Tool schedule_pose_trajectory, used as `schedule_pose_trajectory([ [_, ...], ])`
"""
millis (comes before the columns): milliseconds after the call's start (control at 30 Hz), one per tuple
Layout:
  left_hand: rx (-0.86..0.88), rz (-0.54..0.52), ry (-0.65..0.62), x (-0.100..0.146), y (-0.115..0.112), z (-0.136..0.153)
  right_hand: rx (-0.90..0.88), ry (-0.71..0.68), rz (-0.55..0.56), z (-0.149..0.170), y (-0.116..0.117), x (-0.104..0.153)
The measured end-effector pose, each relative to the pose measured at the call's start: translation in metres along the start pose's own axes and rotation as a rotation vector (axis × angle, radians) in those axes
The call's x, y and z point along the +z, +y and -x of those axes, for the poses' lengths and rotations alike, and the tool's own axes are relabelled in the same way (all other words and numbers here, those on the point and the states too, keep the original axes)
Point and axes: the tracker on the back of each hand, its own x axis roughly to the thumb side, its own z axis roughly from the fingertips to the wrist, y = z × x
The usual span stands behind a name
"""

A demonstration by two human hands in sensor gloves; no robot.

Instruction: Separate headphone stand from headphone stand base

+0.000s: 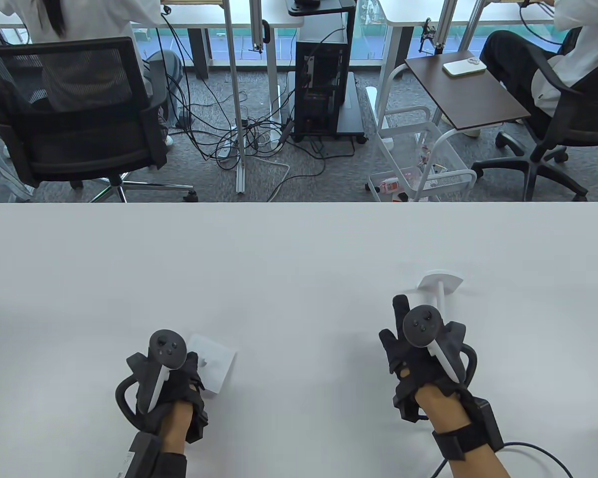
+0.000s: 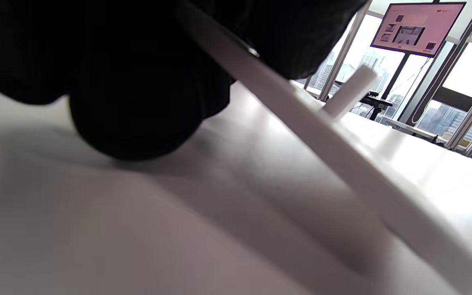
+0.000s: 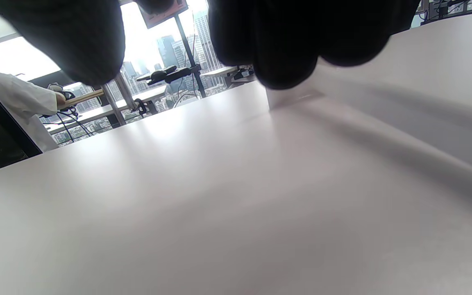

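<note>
The white square headphone stand base [image 1: 218, 362] is at the table's front left, and my left hand [image 1: 165, 381] grips its near edge. In the left wrist view the base [image 2: 342, 155] is tilted up off the table under my fingers [image 2: 137, 82], with a short peg [image 2: 348, 96] sticking out of it. The white headphone stand [image 1: 441, 291], a pole with a curved top, is at the front right, apart from the base. My right hand [image 1: 421, 348] holds the pole's near end. The right wrist view shows my fingers [image 3: 285, 45] over a white end piece [image 3: 291, 98].
The white table [image 1: 299, 259] stretches far ahead and between the hands. Beyond its far edge are office chairs [image 1: 74, 114], cables, a computer tower and a wire cart [image 1: 418, 164] on the floor.
</note>
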Motion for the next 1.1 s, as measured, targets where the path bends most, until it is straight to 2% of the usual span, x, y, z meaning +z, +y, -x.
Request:
schedule_pose_trajectory([
  [267,-0.141,-0.043,0.029,-0.007,-0.002,0.005,0.022,-0.049,-0.011,-0.010,0.007,0.006],
  [333,-0.178,-0.035,0.036,-0.007,-0.005,0.005,0.024,-0.055,-0.021,-0.012,0.009,0.007],
  [433,-0.348,0.026,0.063,-0.008,-0.015,0.001,0.026,-0.057,-0.030,-0.014,0.010,0.008],
  [467,-0.354,0.010,0.049,-0.007,-0.014,-0.001,0.025,-0.058,-0.028,-0.014,0.010,0.008],
  [833,-0.316,0.013,0.052,-0.007,-0.016,0.002,0.018,-0.062,-0.018,-0.013,0.004,0.012],
  [1000,-0.220,-0.032,0.084,-0.005,0.003,0.008,0.028,-0.059,0.002,-0.015,0.001,0.015],
  [1100,-0.138,-0.109,0.034,0.008,0.023,0.002,0.034,-0.058,-0.002,-0.016,0.001,0.014],
])
